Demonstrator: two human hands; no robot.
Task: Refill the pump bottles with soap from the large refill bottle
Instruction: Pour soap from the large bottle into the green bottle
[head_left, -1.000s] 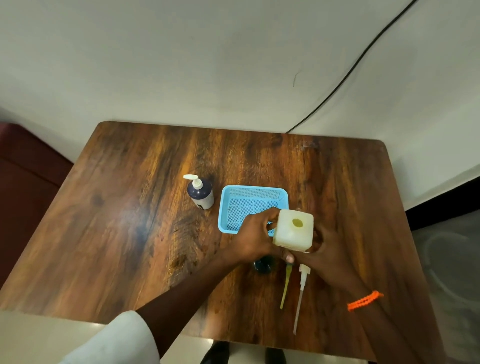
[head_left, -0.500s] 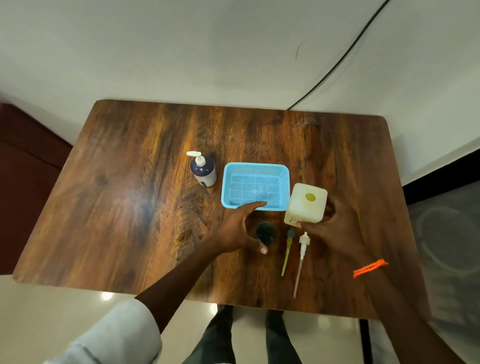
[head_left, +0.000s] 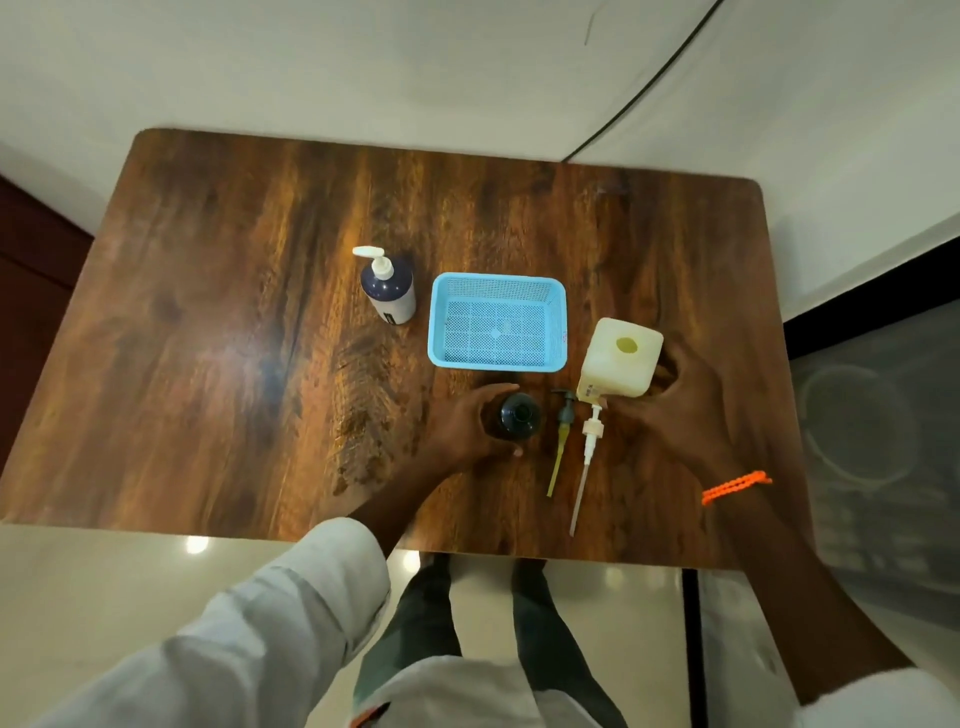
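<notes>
Our refill bottle (head_left: 618, 358), a pale yellowish square jug with its round mouth uncapped, stands upright on the bench (head_left: 208, 332) right of the blue basket (head_left: 497, 322); a second ago it was lifted and tilted. Our right hand (head_left: 675, 405) curls around its side. Our left hand (head_left: 467, 426), previously on the jug, now wraps the open dark bottle (head_left: 514, 415).

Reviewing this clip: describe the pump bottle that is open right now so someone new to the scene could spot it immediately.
On the wooden table, look just in front of the blue basket. The open dark bottle stands there, gripped by the left hand. Unlike the capped pump bottle left of the basket, it has no pump; two pumps lie beside it.
</notes>
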